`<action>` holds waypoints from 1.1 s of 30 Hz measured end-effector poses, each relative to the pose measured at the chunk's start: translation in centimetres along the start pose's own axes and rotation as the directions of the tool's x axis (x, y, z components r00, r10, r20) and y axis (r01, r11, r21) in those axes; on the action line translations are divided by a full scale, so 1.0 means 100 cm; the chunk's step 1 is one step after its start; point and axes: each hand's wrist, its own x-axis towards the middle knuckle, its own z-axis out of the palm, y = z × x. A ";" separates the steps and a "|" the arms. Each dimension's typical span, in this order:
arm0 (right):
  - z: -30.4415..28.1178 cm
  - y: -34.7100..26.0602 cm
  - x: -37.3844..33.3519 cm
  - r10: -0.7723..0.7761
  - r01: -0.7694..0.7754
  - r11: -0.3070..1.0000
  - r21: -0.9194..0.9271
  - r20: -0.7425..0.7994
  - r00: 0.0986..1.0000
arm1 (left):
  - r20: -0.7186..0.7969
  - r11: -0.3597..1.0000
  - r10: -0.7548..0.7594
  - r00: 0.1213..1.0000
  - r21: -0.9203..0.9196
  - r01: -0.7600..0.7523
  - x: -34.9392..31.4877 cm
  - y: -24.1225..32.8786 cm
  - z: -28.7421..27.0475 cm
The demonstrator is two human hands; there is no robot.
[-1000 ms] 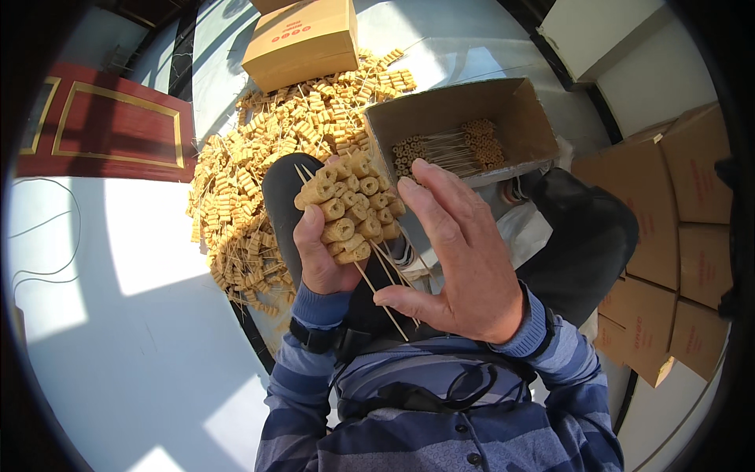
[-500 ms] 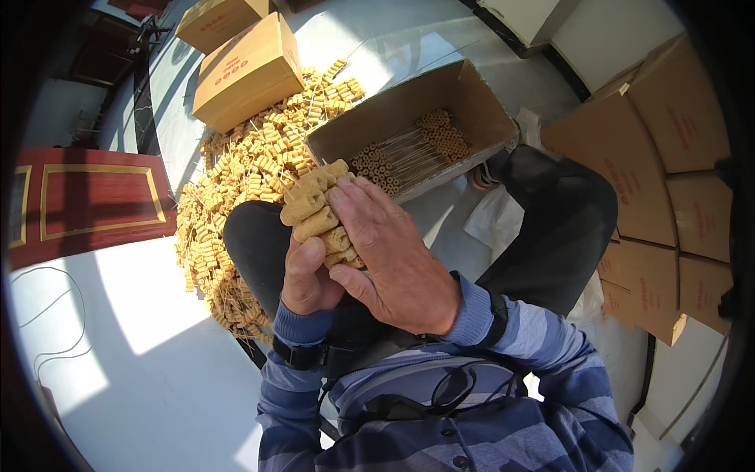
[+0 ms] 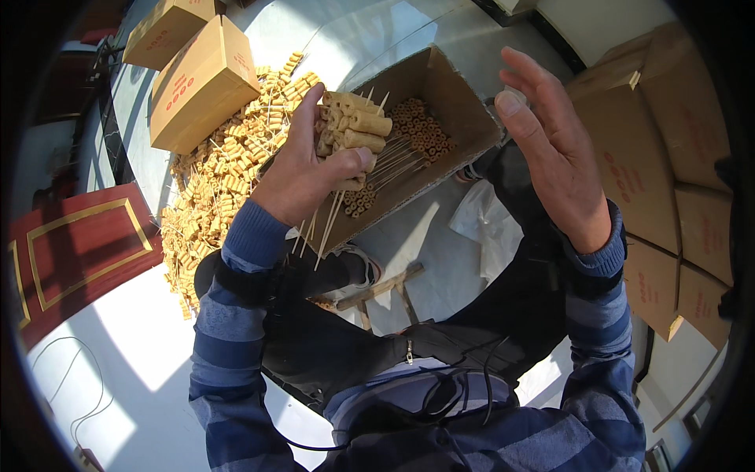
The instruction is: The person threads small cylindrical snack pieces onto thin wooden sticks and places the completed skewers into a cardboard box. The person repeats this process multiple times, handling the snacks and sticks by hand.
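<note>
A bundle of skewers (image 3: 346,130) with tan, hollow, roll-shaped pieces is gripped in my left hand (image 3: 303,169), thumb across its near side. Several bare stick ends poke out below, and a few tips stick up above. The bundle hangs over the near left edge of an open cardboard box (image 3: 464,130). Inside that box lie more skewers (image 3: 425,130), their sticks side by side and their rolls grouped at both ends. My right hand (image 3: 554,145) is raised near the box's right corner, fingers extended and thumb apart, with nothing in it.
A large heap of loose skewers (image 3: 208,185) covers the floor on the left. Closed cartons (image 3: 200,82) stand behind it, and more cartons (image 3: 653,149) are stacked at the right. A dark red panel (image 3: 86,244) lies at far left. Clear plastic (image 3: 487,228) is beside my leg.
My hands have parted: the left has carried the bundle up toward the box, and the right has let go and swung right. The bundle now tilts, showing its bare sticks.
</note>
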 end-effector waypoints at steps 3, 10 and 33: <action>0.001 0.021 0.011 0.001 0.009 0.991 -0.134 0.079 0.997 | 0.108 0.895 0.090 0.990 0.427 -0.129 0.062 -0.042 0.022; -0.013 0.040 0.025 0.128 -0.027 0.894 -0.448 0.198 0.972 | 0.244 0.631 -0.349 0.905 0.775 0.035 0.141 -0.146 0.099; -0.003 0.032 0.020 0.256 -0.038 0.837 -0.547 0.329 0.909 | 0.219 0.753 -0.270 0.938 0.655 0.063 0.142 -0.269 0.122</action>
